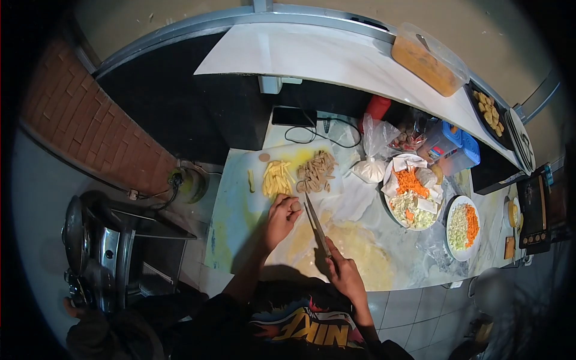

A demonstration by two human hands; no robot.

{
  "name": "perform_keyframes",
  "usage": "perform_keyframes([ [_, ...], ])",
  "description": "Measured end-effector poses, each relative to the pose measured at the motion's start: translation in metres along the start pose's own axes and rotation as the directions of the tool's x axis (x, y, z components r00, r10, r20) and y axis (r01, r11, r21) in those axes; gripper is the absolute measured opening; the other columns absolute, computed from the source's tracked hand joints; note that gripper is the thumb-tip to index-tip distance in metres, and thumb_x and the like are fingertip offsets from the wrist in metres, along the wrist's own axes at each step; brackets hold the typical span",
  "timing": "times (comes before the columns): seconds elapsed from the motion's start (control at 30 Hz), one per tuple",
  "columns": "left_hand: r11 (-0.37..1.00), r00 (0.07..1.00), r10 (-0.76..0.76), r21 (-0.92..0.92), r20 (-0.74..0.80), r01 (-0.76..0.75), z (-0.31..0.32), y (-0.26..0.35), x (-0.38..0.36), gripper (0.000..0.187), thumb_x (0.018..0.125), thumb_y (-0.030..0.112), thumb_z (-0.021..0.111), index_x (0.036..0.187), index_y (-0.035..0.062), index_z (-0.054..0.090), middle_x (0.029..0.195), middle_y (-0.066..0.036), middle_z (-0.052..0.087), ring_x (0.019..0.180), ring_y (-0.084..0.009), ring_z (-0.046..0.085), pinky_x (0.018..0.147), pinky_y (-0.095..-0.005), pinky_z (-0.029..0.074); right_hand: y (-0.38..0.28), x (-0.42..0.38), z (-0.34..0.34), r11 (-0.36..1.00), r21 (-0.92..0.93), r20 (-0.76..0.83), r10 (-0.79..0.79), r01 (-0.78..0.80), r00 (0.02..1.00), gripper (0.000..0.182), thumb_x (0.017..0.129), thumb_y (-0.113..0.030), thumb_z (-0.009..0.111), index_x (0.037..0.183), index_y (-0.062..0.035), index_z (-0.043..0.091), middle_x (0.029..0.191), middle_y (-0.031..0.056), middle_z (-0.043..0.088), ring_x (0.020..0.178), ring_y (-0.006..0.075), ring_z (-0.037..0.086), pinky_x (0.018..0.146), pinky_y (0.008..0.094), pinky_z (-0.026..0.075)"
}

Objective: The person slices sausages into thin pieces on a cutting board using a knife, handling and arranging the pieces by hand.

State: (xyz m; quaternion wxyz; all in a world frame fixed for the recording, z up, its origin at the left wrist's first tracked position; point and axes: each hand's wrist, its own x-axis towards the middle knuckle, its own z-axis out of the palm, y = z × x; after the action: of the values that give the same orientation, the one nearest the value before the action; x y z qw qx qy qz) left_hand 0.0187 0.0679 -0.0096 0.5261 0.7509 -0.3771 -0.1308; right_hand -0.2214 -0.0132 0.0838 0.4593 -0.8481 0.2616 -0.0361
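On the cutting board [240, 198], the left hand [282, 217] pinches a meatball [296, 206]; the right hand [343, 271] grips a knife [316, 225], blade just beside it, pointing away.

yellow strips [277, 177], brown slices [317, 170], orange carrot shreds [410, 180], blue lid [463, 141]

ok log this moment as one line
left hand: pinching small brown piece on board | right hand: gripping knife, blade beside piece | behind: yellow strips, brown slices
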Motion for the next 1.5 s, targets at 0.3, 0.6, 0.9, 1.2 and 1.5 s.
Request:
perform_keyframes([
  [0.3,0.944,0.999,0.039,0.328,-0.031,-0.027,-0.008,0.024,0.017,0.032,0.084,0.009,0.082,0.113,0.001,0.071,0.109,-0.015,0.071,0.091,-0.0362,0.071,0.076,-0.0427,0.057,0.004,-0.004,0.0,0.999,-0.029,0.0,0.031,-0.031,1.0,0.064,0.098,-0.005,0.059,0.159,-0.0138,0.039,0.108,0.0291,0.069,0.087,0.0502,0.066,0.079,0.0559,0.052],
  [0.6,0.926,0.99,0.091,0.374,-0.112,-0.043,-0.008,0.026,0.013,0.032,0.082,0.016,0.084,0.109,0.0021,0.073,0.109,-0.014,0.071,0.096,-0.0393,0.07,0.081,-0.0452,0.056,0.004,0.003,0.004,0.998,-0.05,0.029,0.036,-0.035,0.999,0.064,0.099,-0.006,0.059,0.159,-0.0149,0.039,0.104,0.0298,0.069,0.086,0.0513,0.065,0.077,0.0574,0.051],
  [0.9,0.898,0.99,0.132,0.428,-0.041,-0.102,-0.009,0.021,0.013,0.032,0.088,0.012,0.079,0.116,0.0035,0.067,0.113,-0.014,0.062,0.1,-0.0369,0.066,0.083,-0.0449,0.054,0.003,0.004,-0.001,0.995,-0.045,0.048,0.09,-0.088,0.995,0.062,0.1,-0.009,0.057,0.159,-0.0166,0.039,0.107,0.0295,0.069,0.088,0.052,0.065,0.079,0.0586,0.051],
  [1.2,0.939,0.98,-0.184,-0.308,-0.08,0.151,-0.002,0.012,0.011,0.025,0.1,0.003,0.067,0.123,-0.0028,0.061,0.111,-0.014,0.071,0.091,-0.0176,0.071,0.083,-0.0306,0.057,0.01,-0.001,0.001,0.995,0.09,-0.096,-0.026,0.034,0.995,0.064,0.098,-0.004,0.06,0.158,-0.0145,0.043,0.067,0.0274,0.056,0.064,0.0492,0.054,0.062,0.0373,0.049],
  [1.5,0.811,0.969,-0.244,-0.552,-0.022,0.192,0.007,-0.016,-0.005,0.031,0.102,0.005,0.067,0.128,-0.0027,0.052,0.108,-0.011,0.068,0.092,-0.0162,0.073,0.082,-0.0296,0.061,-0.01,0.001,0.002,0.991,0.069,0.052,0.114,-0.117,0.992,0.062,0.1,-0.009,0.06,0.158,-0.0151,0.041,0.108,0.0318,0.067,0.087,0.0535,0.064,0.077,0.0571,0.05],
])
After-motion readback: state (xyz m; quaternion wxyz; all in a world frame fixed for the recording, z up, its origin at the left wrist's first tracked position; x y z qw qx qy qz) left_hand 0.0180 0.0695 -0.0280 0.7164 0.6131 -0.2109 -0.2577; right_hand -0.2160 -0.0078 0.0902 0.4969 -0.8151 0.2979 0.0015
